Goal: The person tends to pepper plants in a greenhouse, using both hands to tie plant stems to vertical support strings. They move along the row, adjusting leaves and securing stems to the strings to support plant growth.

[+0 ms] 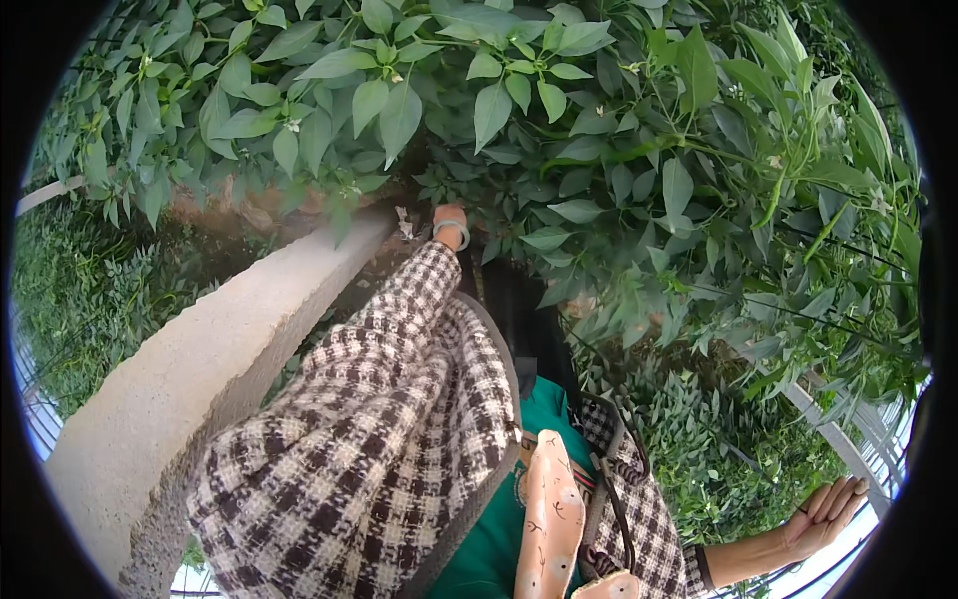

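Observation:
My left hand (450, 216), with a pale bangle at the wrist, reaches into the lower foliage of a pepper plant (490, 112). Leaves and its own back hide the fingers, so whether it grips anything cannot be seen. Close beside it lies a crumpled whitish scrap (405, 224). Out at the lower right, my right hand (827, 509) is raised away from the plants, palm partly showing and fingers loosely bent, with no object plainly in it. Slender green peppers (771, 201) hang among the leaves at the right. Small white flowers (293, 125) dot the plants.
A rough concrete post (202, 352) runs diagonally along the left, close to my checked sleeve (359, 352). Thin dark lines (812, 311) cross the right-hand plants. A pale bar (823, 427) stands behind them. Pink printed fabric (552, 509) hangs at my chest.

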Tool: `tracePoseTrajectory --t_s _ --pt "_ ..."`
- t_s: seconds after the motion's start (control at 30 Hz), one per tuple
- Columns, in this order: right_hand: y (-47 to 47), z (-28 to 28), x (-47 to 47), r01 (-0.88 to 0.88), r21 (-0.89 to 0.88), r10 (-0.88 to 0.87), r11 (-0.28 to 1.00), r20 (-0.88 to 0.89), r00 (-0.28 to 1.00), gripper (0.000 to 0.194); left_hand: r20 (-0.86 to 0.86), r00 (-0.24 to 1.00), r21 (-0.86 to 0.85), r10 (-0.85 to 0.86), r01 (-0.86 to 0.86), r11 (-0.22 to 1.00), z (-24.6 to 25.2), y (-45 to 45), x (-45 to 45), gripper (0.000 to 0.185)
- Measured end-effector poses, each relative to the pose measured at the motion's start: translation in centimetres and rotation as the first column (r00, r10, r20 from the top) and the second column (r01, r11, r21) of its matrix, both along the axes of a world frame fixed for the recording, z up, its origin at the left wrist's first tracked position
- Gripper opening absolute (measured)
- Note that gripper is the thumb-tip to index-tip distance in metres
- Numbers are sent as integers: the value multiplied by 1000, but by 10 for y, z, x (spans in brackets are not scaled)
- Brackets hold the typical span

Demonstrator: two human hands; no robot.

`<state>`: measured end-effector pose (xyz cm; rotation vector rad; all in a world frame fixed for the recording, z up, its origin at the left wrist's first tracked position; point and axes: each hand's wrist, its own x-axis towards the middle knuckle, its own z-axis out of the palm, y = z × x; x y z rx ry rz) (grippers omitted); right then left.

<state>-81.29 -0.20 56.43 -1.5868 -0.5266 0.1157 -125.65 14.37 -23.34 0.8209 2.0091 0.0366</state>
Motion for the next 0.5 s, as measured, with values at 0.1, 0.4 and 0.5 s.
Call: tracePoseTrajectory --t_s 0.1,0.4,0.5 --pt "-2 -3 10 30 -66 -25 997 73 997 36 29 961 -9 -276 276 961 -57 13 -5 26" --pt "18 -27 -10 -264 -65 262 962 -36 964 29 884 27 -356 466 -606 711 -6 48 -31 18" --pt "33 -34 -33 -341 -51 336 939 -80 938 23 815 269 -236 513 -654 719 64 41 -32 20"
